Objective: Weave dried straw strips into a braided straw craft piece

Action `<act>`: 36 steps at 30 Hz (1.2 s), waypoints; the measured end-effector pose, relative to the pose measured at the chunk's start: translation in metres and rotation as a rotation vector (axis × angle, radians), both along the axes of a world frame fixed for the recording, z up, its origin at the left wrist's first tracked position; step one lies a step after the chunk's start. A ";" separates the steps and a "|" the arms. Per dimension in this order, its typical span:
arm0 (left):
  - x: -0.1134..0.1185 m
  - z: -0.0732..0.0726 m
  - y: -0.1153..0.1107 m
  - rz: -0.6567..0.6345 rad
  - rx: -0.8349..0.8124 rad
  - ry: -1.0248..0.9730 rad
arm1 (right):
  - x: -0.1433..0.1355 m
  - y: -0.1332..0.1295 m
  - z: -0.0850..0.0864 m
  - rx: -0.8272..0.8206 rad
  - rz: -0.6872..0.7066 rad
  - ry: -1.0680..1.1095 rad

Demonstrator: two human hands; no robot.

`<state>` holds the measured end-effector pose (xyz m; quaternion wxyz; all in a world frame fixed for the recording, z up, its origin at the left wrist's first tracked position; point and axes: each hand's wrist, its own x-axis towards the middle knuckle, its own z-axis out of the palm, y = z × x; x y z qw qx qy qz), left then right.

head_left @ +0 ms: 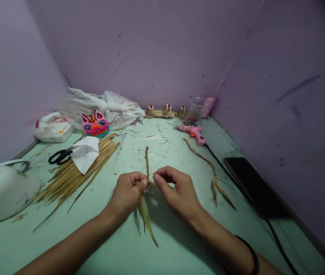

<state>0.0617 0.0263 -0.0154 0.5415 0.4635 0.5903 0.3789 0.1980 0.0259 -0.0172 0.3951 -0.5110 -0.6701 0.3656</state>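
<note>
A thin braid of dried plant strips [147, 160] points away from me over the middle of the table, its loose strips hanging down towards me, one wide and greenish. My left hand [130, 191] pinches it at the lower end of the plaited part. Thumb and forefinger of my right hand [176, 189] close on a short strand drawn out to the right side. A second braid [208, 162] lies to the right, with loose ends near me. To the left rests a sheaf of straw-coloured dried strips [62, 183].
Black-handled scissors [60, 156] and white paper [85, 154] lie on the sheaf. A pink glue gun [194, 133], its cord passing a black phone-like slab [255, 187], is at right. Behind are a colourful yarn animal head [95, 125], plastic bags [108, 109] and a straw ornament [162, 113].
</note>
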 end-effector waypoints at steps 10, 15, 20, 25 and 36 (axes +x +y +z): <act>-0.003 -0.002 0.002 -0.100 -0.072 0.082 | -0.006 0.010 -0.011 -0.450 0.095 0.206; -0.013 -0.001 0.007 -0.207 -0.046 0.191 | -0.007 0.010 -0.005 -0.465 0.029 0.247; -0.020 0.009 0.011 -0.289 0.110 0.456 | -0.012 0.010 -0.009 -0.427 -0.022 0.271; -0.011 0.014 -0.012 -0.228 0.295 0.707 | -0.016 0.007 -0.011 -0.416 -0.050 0.302; 0.005 0.006 -0.034 -0.446 0.556 0.743 | -0.015 0.009 -0.016 -0.442 -0.132 0.464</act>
